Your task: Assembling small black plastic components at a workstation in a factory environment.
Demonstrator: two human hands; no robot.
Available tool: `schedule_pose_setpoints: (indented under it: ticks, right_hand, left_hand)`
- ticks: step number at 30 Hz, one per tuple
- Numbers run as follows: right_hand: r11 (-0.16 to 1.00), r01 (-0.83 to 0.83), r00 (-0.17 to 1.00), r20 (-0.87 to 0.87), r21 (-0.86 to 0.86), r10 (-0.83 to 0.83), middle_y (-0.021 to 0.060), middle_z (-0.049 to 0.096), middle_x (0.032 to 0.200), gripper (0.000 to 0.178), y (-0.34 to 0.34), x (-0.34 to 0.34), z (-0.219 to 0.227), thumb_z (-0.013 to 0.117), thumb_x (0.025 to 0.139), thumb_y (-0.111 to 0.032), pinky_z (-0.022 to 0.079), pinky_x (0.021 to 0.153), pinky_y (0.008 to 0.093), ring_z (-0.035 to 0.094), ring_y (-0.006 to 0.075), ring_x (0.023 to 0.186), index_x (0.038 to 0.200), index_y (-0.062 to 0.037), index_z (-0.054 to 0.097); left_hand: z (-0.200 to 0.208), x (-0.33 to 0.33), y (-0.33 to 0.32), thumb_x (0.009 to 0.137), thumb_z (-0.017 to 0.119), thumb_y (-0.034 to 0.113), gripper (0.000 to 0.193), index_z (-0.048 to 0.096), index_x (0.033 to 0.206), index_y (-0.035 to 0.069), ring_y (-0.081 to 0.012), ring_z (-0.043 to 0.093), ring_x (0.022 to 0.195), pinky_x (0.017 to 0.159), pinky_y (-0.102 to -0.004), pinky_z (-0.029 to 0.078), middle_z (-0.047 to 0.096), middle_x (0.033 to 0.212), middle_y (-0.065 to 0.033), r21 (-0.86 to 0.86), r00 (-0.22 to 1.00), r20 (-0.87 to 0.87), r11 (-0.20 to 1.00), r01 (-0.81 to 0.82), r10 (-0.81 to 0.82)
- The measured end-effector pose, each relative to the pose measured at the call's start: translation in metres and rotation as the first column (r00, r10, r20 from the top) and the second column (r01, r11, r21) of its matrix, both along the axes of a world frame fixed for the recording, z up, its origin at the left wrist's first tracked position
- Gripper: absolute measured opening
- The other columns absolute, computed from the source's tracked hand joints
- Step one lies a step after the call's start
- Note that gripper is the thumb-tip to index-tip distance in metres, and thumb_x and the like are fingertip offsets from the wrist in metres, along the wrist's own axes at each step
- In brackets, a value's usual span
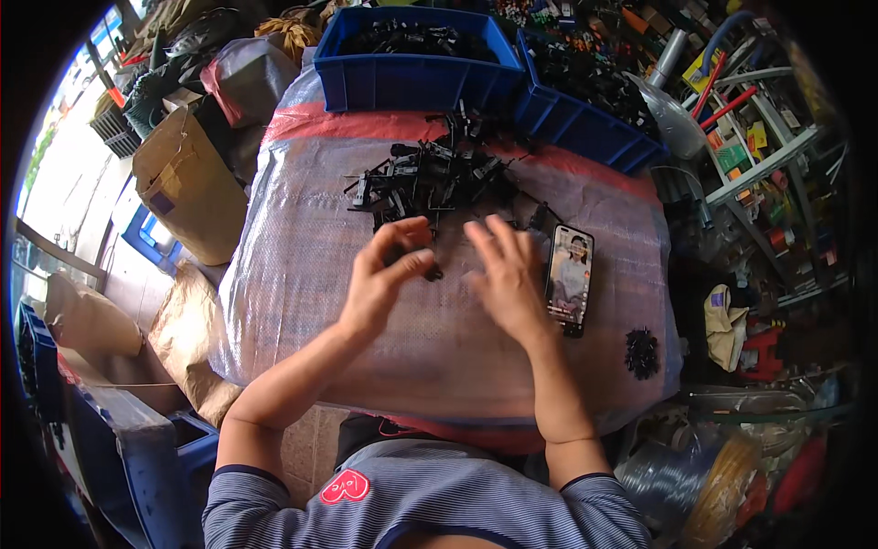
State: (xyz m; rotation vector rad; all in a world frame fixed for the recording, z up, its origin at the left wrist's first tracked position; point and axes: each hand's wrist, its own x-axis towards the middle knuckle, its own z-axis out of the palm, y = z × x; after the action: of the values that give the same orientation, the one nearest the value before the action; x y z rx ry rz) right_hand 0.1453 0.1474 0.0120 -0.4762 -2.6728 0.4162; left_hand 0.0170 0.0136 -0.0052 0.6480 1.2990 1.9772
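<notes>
1. Our left hand [384, 279] was half curled, thumb apart from the fingers; a dark part [434, 273] showed beside its thumb, though blur kept us from telling whether it was gripped.
2. Our right hand [505, 274] was loosely open, fingers spread, apparently empty.
3. We had the pile of black parts [439, 178] on the worktop [302, 311], just beyond both hands.
4. A phone [570, 279] lay just right of our right hand.

A bright opening [59, 119] at left lights the pale floor [102, 220], opposite a metal rack [765, 174].
</notes>
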Motion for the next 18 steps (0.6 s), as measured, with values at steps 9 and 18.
schedule_pose_setpoints:
  ticks: [9,18]
  right_hand:
    - [0.958,-0.156,0.885,-0.465,-0.242,0.027,0.0086,0.057,0.089,0.006,0.007,-0.005,-0.01,0.059,0.08,0.0,0.046,0.063,0.025,0.057,0.0165,0.072,0.084,-0.0005,0.055]
    - [0.967,-0.233,0.778,-0.617,-0.107,0.119,0.0124,0.055,0.107,0.019,-0.017,0.001,-0.002,0.062,0.082,-0.005,0.046,0.079,0.0278,0.055,0.0174,0.092,0.097,-0.0002,0.052]
  left_hand:
    - [-0.002,-0.013,0.0,0.079,0.057,0.005,0.023,0.052,0.101,0.003,-0.0162,0.053,0.054,0.053,-0.0303,0.047,0.054,0.069,-0.005,0.119,0.858,0.451,0.969,0.217,-0.247]
    - [-0.001,-0.006,-0.002,0.08,0.064,0.016,0.013,0.058,0.083,0.005,-0.0105,0.049,0.053,0.051,-0.026,0.039,0.053,0.063,-0.003,0.001,0.812,0.489,0.931,0.365,-0.319]
